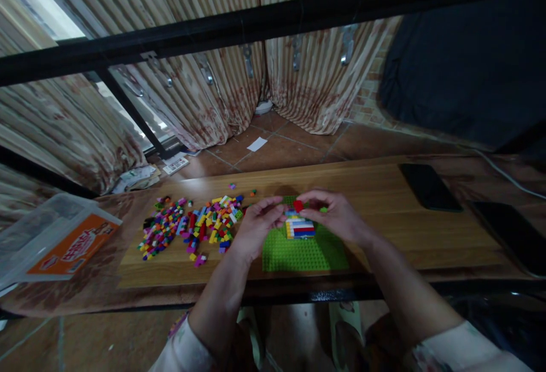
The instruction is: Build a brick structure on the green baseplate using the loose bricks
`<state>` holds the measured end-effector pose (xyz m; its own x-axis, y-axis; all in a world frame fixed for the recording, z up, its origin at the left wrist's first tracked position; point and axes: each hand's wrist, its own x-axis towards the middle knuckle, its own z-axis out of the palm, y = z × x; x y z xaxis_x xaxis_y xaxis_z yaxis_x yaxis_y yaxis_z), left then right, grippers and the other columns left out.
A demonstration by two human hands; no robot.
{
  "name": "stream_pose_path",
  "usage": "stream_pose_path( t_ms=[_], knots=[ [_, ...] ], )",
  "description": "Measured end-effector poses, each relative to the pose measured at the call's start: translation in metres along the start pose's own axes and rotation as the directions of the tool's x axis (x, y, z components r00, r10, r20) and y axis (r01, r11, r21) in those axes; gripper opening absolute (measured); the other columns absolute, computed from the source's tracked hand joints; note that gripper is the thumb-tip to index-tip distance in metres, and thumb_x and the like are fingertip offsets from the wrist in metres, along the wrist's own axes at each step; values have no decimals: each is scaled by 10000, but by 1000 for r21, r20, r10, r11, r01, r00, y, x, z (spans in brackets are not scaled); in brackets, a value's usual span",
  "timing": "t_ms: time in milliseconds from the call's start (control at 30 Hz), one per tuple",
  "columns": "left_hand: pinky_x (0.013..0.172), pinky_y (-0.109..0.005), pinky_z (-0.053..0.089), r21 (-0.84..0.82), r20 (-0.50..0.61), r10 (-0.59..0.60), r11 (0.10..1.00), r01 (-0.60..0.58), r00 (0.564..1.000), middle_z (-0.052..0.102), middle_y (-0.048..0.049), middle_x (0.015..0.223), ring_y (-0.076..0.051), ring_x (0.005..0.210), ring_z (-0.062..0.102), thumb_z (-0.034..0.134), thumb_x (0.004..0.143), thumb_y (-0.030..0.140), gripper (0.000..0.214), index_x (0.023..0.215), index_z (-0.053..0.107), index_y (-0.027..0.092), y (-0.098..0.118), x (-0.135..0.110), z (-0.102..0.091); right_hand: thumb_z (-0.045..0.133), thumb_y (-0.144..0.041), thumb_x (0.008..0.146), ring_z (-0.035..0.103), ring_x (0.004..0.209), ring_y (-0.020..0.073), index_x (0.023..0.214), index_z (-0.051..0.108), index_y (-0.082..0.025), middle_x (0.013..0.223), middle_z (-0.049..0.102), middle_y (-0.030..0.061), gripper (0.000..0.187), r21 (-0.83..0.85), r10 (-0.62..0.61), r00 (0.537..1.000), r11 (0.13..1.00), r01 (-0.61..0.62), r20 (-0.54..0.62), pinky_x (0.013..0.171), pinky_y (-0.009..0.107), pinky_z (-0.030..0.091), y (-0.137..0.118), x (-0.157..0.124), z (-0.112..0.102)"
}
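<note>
My right hand (335, 210) pinches a small red toy brick (298, 206) between thumb and forefinger, just above the far side of a small brick build (300, 228). The build is layered in white, yellow, red and blue, and stands on a green studded baseplate (298, 255). At the build's left side, my left hand (262, 215) has its thumb and fingertips drawn together; what they hold, if anything, is too small to make out. A green piece (324, 210) shows beside my right hand.
Loose coloured bricks (213, 221) lie in heaps on the wooden board (367, 190), left of the baseplate. Beyond them is a clear plastic box (55, 241) with an orange label. A dark phone (430, 187) and another dark flat device (509, 235) lie at the right.
</note>
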<state>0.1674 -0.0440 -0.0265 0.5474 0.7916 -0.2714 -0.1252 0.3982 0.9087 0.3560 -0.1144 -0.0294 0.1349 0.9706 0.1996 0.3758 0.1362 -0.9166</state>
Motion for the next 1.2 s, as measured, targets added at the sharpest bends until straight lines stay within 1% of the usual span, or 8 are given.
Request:
stream_pose_path(
  t_ms=[67, 200, 300, 467, 667, 900, 1100, 1200],
  knots=[
    [665, -230, 459, 102, -95, 34, 995, -24, 995, 716, -73, 925, -104, 700, 615, 750, 700, 276, 346, 1001, 674, 121, 1, 1, -1, 714, -351, 731, 594, 728, 166, 928, 722, -234, 860, 693, 20, 230, -24, 75, 995, 997, -76, -73, 688, 312, 453, 10, -1, -14],
    [683, -230, 458, 319, -225, 96, 947, -20, 970, 717, -48, 909, -126, 763, 621, 681, 744, 268, 264, 975, 699, 141, -3, 5, -5, 725, -356, 704, 627, 773, 195, 869, 733, -227, 884, 728, 27, 210, -61, 187, 982, 980, -188, -12, 750, 350, 465, 33, -4, -25],
    [737, -242, 473, 391, -192, 127, 919, -43, 973, 720, -46, 933, -144, 832, 630, 649, 765, 278, 249, 969, 709, 147, -11, 10, -6, 736, -353, 681, 629, 781, 199, 878, 738, -233, 870, 730, 18, 230, -59, 224, 974, 973, -222, 29, 762, 357, 468, 42, -6, -18],
    [772, -248, 483, 414, -128, 152, 906, -87, 980, 724, -44, 919, -149, 825, 639, 634, 772, 269, 244, 962, 714, 138, -25, 20, -4, 749, -348, 644, 595, 728, 179, 837, 739, -238, 796, 716, 2, 223, -62, 248, 969, 967, -247, -3, 730, 339, 448, 41, -2, -7],
    [776, -256, 487, 444, -93, 176, 888, -117, 980, 730, -44, 892, -161, 824, 648, 627, 779, 247, 235, 963, 722, 136, -32, 24, -4, 749, -347, 635, 579, 706, 168, 806, 725, -227, 771, 707, 0, 210, -59, 246, 969, 968, -245, 12, 715, 329, 432, 36, 0, -8],
    [765, -249, 496, 430, -71, 122, 899, -80, 990, 734, -44, 885, -151, 800, 652, 616, 788, 206, 209, 951, 729, 138, -37, 27, 0, 752, -336, 641, 603, 725, 172, 831, 732, -218, 779, 710, 7, 225, -34, 263, 963, 965, -262, 60, 728, 326, 456, 40, 0, -9],
    [722, -234, 485, 447, -77, 167, 887, -116, 983, 729, -41, 845, -138, 749, 638, 603, 789, 174, 192, 918, 739, 138, -44, 31, 0, 739, -313, 651, 638, 736, 180, 830, 740, -212, 776, 719, 14, 205, -78, 264, 962, 963, -259, 71, 746, 323, 487, 43, 2, -10],
    [697, -223, 479, 448, -76, 186, 884, -133, 980, 725, -33, 821, -130, 721, 629, 608, 784, 176, 191, 913, 745, 143, -46, 33, 0, 724, -292, 665, 644, 722, 175, 850, 740, -207, 773, 722, 13, 204, -98, 261, 957, 963, -250, 126, 735, 311, 492, 45, 5, -11]
  ],
)
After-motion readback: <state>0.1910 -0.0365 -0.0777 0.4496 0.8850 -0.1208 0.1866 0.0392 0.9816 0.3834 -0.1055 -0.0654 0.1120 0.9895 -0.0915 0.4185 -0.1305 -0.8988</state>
